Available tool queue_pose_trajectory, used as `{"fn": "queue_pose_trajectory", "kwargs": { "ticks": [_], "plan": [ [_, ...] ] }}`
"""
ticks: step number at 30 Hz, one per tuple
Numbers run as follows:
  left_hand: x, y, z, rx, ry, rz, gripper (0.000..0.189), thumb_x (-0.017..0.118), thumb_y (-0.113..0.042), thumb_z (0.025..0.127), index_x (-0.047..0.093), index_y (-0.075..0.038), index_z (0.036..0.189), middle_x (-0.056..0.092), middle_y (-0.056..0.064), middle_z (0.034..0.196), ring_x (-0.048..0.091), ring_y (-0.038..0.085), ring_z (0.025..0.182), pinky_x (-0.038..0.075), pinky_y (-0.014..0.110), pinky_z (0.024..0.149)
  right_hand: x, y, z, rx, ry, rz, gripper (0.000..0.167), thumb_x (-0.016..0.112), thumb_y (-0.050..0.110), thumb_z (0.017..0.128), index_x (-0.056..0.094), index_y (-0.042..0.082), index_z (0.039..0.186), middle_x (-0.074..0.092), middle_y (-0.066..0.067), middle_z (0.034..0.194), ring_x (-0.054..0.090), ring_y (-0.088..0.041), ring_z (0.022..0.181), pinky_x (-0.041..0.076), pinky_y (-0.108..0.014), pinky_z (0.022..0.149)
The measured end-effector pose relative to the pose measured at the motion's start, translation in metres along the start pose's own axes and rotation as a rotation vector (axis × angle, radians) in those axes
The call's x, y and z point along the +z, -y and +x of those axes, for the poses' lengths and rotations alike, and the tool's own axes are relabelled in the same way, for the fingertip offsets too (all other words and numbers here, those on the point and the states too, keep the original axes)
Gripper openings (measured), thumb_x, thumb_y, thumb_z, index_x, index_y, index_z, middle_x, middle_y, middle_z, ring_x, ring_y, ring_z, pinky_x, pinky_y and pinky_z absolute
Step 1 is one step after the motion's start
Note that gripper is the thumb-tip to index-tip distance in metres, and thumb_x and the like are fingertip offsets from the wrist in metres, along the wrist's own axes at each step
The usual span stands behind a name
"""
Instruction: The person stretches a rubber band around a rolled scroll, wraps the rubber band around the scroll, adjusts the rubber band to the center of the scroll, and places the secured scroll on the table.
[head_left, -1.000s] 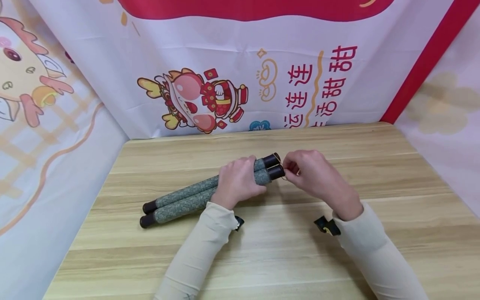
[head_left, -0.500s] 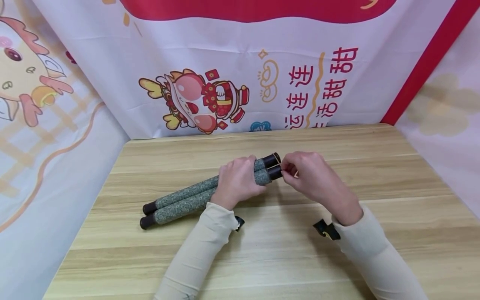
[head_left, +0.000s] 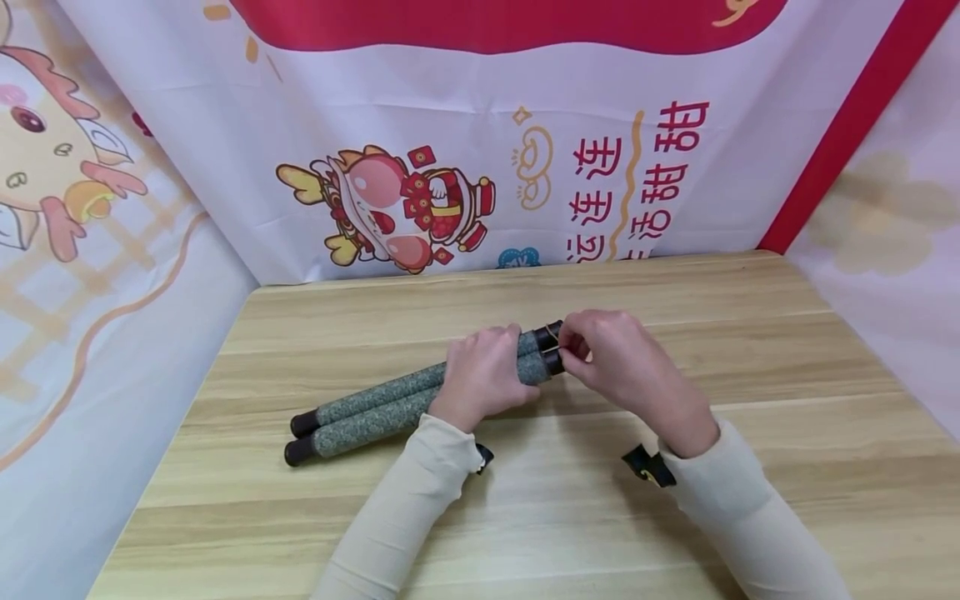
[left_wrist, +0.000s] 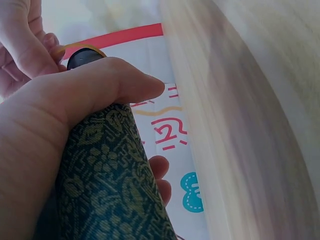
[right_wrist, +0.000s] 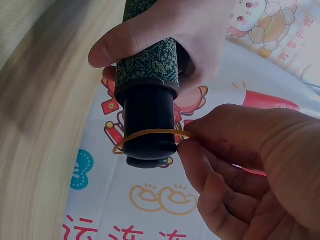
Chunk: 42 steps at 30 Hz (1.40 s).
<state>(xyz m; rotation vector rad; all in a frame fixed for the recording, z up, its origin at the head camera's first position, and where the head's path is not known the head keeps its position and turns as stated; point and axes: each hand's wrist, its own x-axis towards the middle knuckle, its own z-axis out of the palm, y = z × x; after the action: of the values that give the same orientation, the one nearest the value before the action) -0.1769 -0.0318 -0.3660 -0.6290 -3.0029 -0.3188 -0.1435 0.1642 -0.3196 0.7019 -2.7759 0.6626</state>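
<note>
Two scroll-like rolls lie side by side at a slant, covered in green patterned brocade with dark end caps; the nearer roll [head_left: 367, 427] and the farther roll [head_left: 382, 389] touch. My left hand [head_left: 483, 375] grips both near their right ends, thumb across the brocade in the left wrist view. At those ends my right hand [head_left: 622, 358] pinches a thin yellow rubber band [right_wrist: 152, 131] between thumb and forefinger. The band passes across a dark end cap [right_wrist: 149, 112] close to its tip. Whether it rings both caps fully is hidden.
Under the rolls is a light wood-grain table [head_left: 525, 517]. A printed cloth [head_left: 450, 100] with cartoon figures and red lettering hangs at the table's back edge, and more cloth [head_left: 112, 350] hangs at the left. Small dark pieces [head_left: 649, 465] show at both cuffs.
My right hand has shifted slightly left, drawing the band from beyond the tips onto the dark caps. The left hand keeps its grip. The head view has tilted a little.
</note>
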Motion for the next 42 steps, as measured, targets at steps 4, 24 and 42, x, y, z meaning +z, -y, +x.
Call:
{"fn": "queue_pose_trajectory", "kwargs": {
  "ticks": [4, 24, 42],
  "plan": [
    [0.003, -0.004, -0.001, 0.022, 0.004, 0.011, 0.065, 0.092, -0.056, 0.072, 0.066, -0.013, 0.114, 0.072, 0.003, 0.094, 0.068, 0.023, 0.078, 0.055, 0.044, 0.062, 0.001, 0.000, 0.000, 0.017, 0.013, -0.002, 0.009, 0.081, 0.002, 0.088, 0.074, 0.008, 0.088, 0.073, -0.004, 0.085, 0.065, -0.013, 0.074, 0.061, -0.030, 0.069],
    [0.012, -0.025, -0.007, 0.125, 0.068, 0.068, 0.060, 0.089, -0.059, 0.074, 0.068, -0.017, 0.112, 0.073, 0.000, 0.099, 0.070, 0.022, 0.084, 0.056, 0.041, 0.066, 0.006, -0.006, 0.001, 0.061, 0.056, -0.084, 0.008, 0.083, 0.003, 0.088, 0.080, 0.004, 0.095, 0.073, -0.008, 0.088, 0.066, -0.019, 0.078, 0.062, -0.037, 0.074],
    [0.013, -0.034, -0.011, 0.129, 0.077, 0.061, 0.063, 0.088, -0.059, 0.073, 0.071, -0.019, 0.119, 0.074, -0.001, 0.102, 0.072, 0.021, 0.089, 0.057, 0.043, 0.068, 0.006, 0.001, -0.001, 0.022, 0.086, -0.009, 0.007, 0.083, 0.006, 0.089, 0.080, 0.008, 0.095, 0.074, -0.004, 0.087, 0.066, -0.013, 0.074, 0.061, -0.034, 0.071]
  ]
}}
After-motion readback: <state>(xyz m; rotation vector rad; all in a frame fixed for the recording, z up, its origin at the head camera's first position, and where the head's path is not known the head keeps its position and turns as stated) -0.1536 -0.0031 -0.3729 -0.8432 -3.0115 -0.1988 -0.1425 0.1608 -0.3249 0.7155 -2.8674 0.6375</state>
